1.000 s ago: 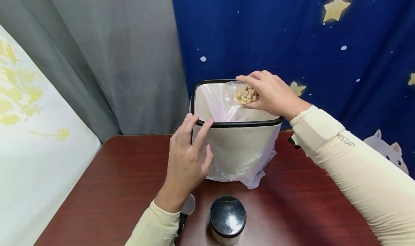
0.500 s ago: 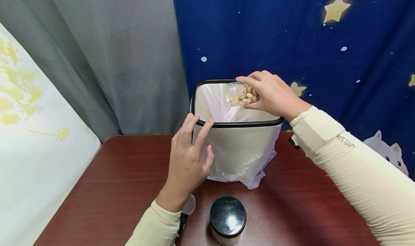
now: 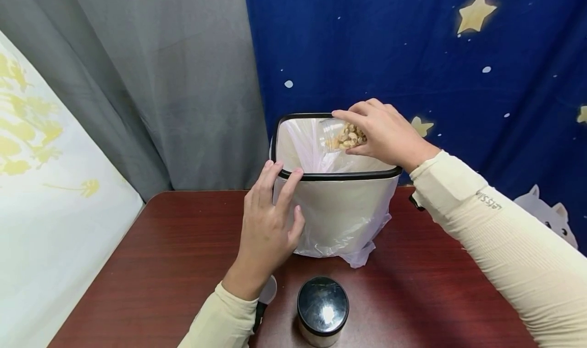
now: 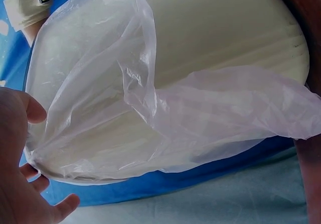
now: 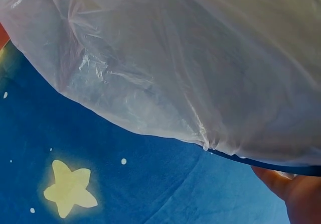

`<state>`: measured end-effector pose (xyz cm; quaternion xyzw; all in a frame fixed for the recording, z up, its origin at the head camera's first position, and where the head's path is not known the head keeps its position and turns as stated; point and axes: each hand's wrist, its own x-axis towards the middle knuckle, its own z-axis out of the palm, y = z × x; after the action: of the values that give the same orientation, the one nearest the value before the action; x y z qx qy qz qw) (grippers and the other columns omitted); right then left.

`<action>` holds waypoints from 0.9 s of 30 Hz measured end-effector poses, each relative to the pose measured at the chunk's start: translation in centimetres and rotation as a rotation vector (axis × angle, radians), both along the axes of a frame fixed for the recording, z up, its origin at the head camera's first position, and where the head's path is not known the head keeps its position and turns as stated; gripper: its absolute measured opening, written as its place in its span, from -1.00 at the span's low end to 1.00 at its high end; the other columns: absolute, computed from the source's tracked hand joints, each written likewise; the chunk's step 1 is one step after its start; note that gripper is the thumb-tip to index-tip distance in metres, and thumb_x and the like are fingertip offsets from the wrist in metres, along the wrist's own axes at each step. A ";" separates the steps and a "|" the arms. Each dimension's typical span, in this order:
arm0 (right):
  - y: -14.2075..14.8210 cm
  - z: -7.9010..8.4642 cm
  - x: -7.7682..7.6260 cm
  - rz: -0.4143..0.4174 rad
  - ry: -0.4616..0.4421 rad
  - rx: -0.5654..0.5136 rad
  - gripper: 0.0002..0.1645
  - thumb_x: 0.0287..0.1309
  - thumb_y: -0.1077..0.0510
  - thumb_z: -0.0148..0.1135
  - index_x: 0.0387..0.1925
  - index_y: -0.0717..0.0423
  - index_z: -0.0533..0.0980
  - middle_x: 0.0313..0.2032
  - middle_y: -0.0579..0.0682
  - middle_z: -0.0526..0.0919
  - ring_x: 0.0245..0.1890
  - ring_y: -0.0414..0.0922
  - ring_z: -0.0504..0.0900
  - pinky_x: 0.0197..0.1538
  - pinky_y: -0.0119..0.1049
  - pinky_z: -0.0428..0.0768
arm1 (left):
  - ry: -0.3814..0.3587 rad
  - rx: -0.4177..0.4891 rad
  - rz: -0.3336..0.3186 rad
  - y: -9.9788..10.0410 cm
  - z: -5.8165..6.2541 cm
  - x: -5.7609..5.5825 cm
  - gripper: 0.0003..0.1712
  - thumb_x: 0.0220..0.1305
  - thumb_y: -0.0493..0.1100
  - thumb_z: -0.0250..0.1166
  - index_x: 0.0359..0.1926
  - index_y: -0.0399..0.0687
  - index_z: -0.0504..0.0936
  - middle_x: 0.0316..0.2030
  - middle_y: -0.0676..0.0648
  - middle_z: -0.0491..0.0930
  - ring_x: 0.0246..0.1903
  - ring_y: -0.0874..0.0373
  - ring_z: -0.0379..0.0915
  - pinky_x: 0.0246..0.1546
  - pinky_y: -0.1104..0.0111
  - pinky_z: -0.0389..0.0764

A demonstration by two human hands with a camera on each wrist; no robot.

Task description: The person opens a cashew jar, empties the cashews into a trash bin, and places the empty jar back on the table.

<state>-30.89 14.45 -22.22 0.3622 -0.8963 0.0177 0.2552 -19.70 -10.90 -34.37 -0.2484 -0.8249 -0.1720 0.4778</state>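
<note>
My right hand (image 3: 385, 133) grips a clear jar (image 3: 331, 134) tipped nearly on its side, its mouth pointing left over the opening of a trash bin (image 3: 339, 176). Pale nuts (image 3: 350, 136) lie inside the jar; my fingers cover its base. A thin, translucent bag lines the light-coloured bin and is folded over its black rim. My left hand (image 3: 267, 225) has its fingers spread and loosely bent, with fingertips at the rim's near left corner. The left wrist view shows those fingers (image 4: 36, 108) beside the bag (image 4: 100, 83). In the right wrist view, the bin's edge hides most of the right hand (image 5: 301, 196).
A round container with a shiny black lid (image 3: 323, 307) stands on the brown table (image 3: 192, 266) in front of the bin. Left of it, a round-headed utensil with a dark handle (image 3: 268, 290) lies partly under my left forearm. Curtains (image 3: 312, 42) hang behind.
The jar has tilted slightly, its mouth a little lower, and the nuts inside have shifted. My left hand stays nearly still at the rim.
</note>
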 end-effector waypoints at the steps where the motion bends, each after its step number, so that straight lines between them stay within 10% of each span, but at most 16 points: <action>1: -0.1 0.0 0.0 0.010 0.008 0.004 -0.02 -0.10 -0.01 0.60 0.39 -0.07 0.39 0.14 0.18 0.59 0.17 0.19 0.48 0.18 0.23 0.43 | -0.001 0.004 0.001 0.0 0.0 0.0 -0.27 0.19 -0.19 0.23 0.42 0.04 0.35 0.41 -0.26 0.24 0.49 -0.14 0.09 0.27 -0.09 0.37; 27: -0.3 -0.1 0.0 0.055 0.052 0.016 -0.05 -0.19 0.03 0.65 0.32 -0.03 0.46 0.08 0.18 0.63 0.11 0.20 0.52 0.13 0.22 0.47 | -0.009 0.015 0.013 0.1 -0.3 0.3 -0.25 0.18 -0.20 0.24 0.43 0.06 0.33 0.43 -0.22 0.21 0.50 -0.12 0.08 0.32 -0.16 0.27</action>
<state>-30.86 14.18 -22.28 0.3889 -0.8793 0.0083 0.2748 -19.41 -10.80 -34.64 -0.2385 -0.8273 -0.1763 0.4771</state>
